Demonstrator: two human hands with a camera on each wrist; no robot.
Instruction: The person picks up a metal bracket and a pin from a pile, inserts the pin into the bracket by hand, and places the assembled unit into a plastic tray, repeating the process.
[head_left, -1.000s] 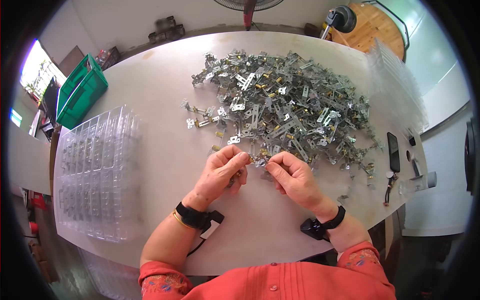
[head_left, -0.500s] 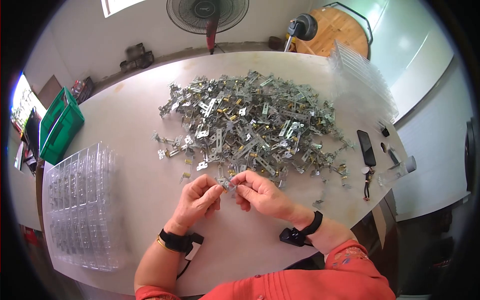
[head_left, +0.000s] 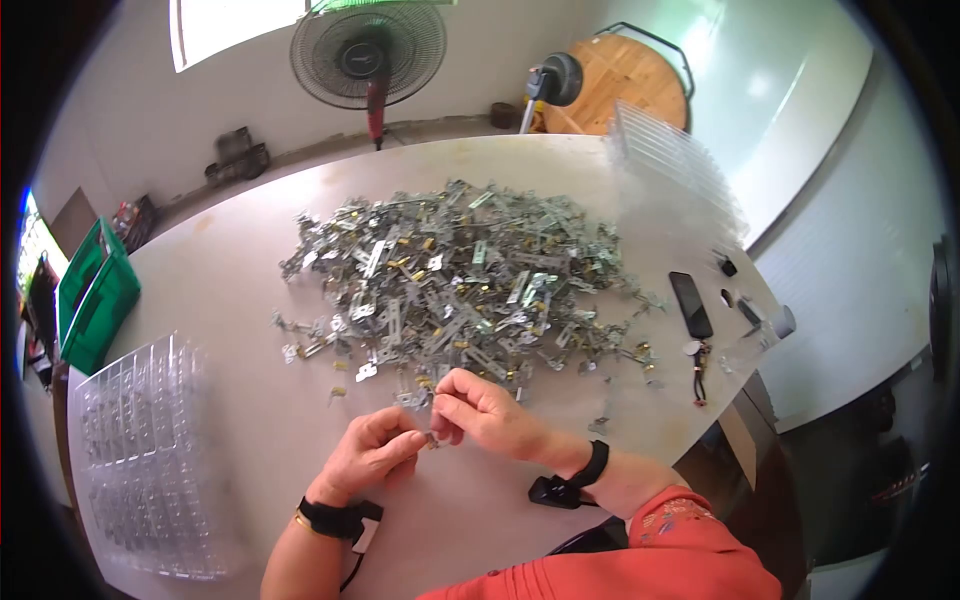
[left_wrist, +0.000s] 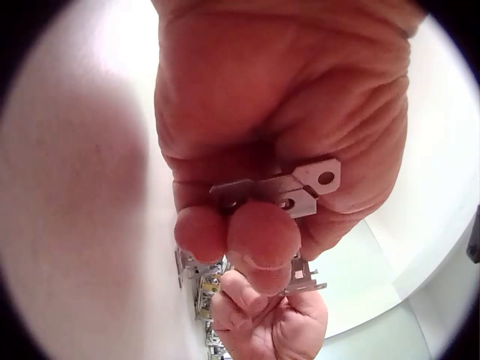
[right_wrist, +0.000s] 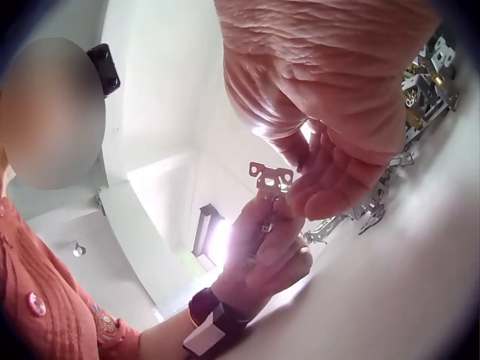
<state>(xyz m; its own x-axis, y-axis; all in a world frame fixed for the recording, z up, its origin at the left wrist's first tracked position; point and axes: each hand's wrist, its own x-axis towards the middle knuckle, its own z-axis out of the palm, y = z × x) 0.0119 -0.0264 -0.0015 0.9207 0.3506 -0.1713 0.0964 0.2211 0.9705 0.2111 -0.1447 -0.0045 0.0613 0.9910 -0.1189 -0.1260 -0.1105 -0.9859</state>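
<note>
Silvery metal parts [head_left: 450, 280] lie heaped at twelve o'clock from me in the head view, probably for short reach; clear trays [head_left: 140, 460] sit at nine, likely leaving me elbow room. From the left wrist, my left hand [left_wrist: 274, 112] curls round a bracket [left_wrist: 324, 180], apparently freeing thumb and forefinger to pinch another piece [left_wrist: 306, 279]. In the right wrist view, a holed bracket end [right_wrist: 271, 177] juts clear, presumably for access; my right hand [right_wrist: 322, 112] is at one o'clock, fingers bunched, but I cannot tell whether they pinch anything.
</note>
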